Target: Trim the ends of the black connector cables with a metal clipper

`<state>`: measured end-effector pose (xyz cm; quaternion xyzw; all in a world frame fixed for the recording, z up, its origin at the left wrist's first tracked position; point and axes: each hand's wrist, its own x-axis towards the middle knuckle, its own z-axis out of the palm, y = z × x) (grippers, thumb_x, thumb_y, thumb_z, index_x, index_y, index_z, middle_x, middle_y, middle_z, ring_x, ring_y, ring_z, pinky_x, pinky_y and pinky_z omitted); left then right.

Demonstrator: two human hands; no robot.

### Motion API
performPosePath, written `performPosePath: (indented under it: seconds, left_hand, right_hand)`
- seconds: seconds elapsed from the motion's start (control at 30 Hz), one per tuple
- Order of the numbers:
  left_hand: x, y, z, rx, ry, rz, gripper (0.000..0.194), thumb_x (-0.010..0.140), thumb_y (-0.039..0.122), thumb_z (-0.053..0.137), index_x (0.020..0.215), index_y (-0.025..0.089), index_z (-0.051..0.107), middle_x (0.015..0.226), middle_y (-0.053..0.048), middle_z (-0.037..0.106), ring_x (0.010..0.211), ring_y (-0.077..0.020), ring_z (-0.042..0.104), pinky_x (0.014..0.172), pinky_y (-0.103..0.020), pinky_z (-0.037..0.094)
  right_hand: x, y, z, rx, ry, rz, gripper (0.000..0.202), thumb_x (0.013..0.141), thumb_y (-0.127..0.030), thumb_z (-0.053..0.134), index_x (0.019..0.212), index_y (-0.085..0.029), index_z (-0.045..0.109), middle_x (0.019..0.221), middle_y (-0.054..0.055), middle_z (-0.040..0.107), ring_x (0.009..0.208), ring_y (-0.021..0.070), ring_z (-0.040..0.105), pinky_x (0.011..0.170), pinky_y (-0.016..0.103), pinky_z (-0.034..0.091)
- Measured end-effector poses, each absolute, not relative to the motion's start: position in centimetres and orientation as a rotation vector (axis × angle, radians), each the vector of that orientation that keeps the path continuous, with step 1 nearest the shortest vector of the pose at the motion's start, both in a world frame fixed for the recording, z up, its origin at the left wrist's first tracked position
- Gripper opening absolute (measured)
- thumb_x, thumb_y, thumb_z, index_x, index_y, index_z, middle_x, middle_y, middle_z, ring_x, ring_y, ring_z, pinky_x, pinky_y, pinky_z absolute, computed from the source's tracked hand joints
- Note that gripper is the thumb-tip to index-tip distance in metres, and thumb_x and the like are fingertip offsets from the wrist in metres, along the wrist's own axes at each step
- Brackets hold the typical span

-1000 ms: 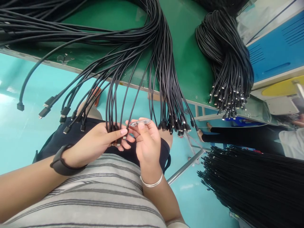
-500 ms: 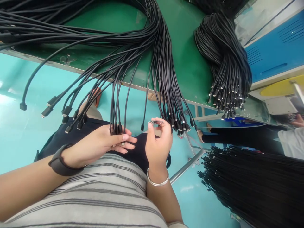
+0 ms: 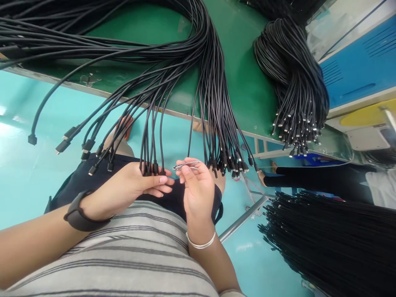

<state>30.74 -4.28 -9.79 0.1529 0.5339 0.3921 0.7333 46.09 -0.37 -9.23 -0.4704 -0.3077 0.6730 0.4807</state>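
Note:
My left hand (image 3: 136, 183) holds several black cables by their plugs (image 3: 154, 168), with the thumb across the front and the fingers behind. The plug tips are partly hidden by the thumb. In my right hand (image 3: 198, 185) a small shiny metal tool (image 3: 186, 165), which looks like nail clippers, is pinched between thumb and fingers. Its tip points left, close to my left fingertips but apart from the plugs. More loose black cables (image 3: 102, 109) from the same bundle hang over the table edge to the left, and a denser bunch (image 3: 216, 107) hangs to the right.
The green table (image 3: 241, 90) carries the cables. A tied bundle of cables (image 3: 287, 70) lies at its right end. A large stack of black cables (image 3: 334, 239) is at the lower right, near a metal leg bar (image 3: 244, 218). Another person's dark-clothed legs (image 3: 321, 177) show beyond.
My right hand has moved left with the metal tool, bringing it near my left hand. A single hanging cable's end is now behind the right hand. My left hand has barely moved.

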Motion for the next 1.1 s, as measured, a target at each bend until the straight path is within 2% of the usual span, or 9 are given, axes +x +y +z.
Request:
performPosePath:
  seconds: [0.13,0.43,0.8,0.97,1.1]
  left_hand:
    - [30.65,-4.36,-9.69,0.422,1.167,0.887,0.029,0.069,0.036,0.089,0.087,0.015,0.078,0.085,-0.011,0.079,0.073,-0.0208,0.075,0.061,-0.022,0.06]
    - [30.38,-4.3,-9.96,0.532,1.167,0.896,0.021,0.07,0.031,0.087,0.081,0.017,0.078,0.071,-0.006,0.075,0.065,-0.0173,0.07,0.061,-0.022,0.059]
    - [30.35,-4.24,-10.08,0.555,1.17,0.879,0.02,0.071,0.033,0.086,0.077,0.016,0.078,0.067,-0.006,0.073,0.061,-0.0185,0.069,0.061,-0.025,0.059]
    - [30.3,-4.29,-9.96,0.521,1.067,0.889,0.022,0.074,0.037,0.084,0.083,0.017,0.08,0.077,-0.009,0.077,0.068,-0.0202,0.071,0.064,-0.025,0.06]
    - [30.3,-4.18,-9.57,0.399,0.911,0.882,0.024,0.076,0.039,0.083,0.091,0.019,0.081,0.084,-0.012,0.079,0.077,-0.0218,0.074,0.067,-0.023,0.06]
  right_hand:
    - [45.92,-0.65,-9.48,-1.12,-0.771,1.674,0.018,0.075,-0.024,0.081,0.09,-0.02,0.071,0.087,0.002,0.079,0.082,0.0155,0.072,0.081,0.03,0.058]
    - [45.47,-1.06,-8.95,-1.085,-0.719,1.745,0.014,0.079,-0.024,0.078,0.09,-0.02,0.07,0.084,0.002,0.079,0.076,0.0149,0.074,0.073,0.028,0.062]
    - [45.23,-0.84,-8.77,-1.182,-0.737,1.696,0.017,0.077,-0.029,0.079,0.085,-0.019,0.07,0.08,0.003,0.078,0.068,0.0158,0.073,0.069,0.031,0.063]
    - [45.17,-0.68,-8.94,-1.172,-0.613,1.72,0.023,0.076,-0.034,0.081,0.086,-0.019,0.067,0.076,0.002,0.076,0.074,0.0198,0.076,0.068,0.034,0.064]
    - [45.31,-0.44,-9.07,-1.127,-0.566,1.728,0.025,0.073,-0.033,0.083,0.085,-0.019,0.066,0.076,0.0,0.075,0.074,0.0184,0.076,0.068,0.031,0.063]
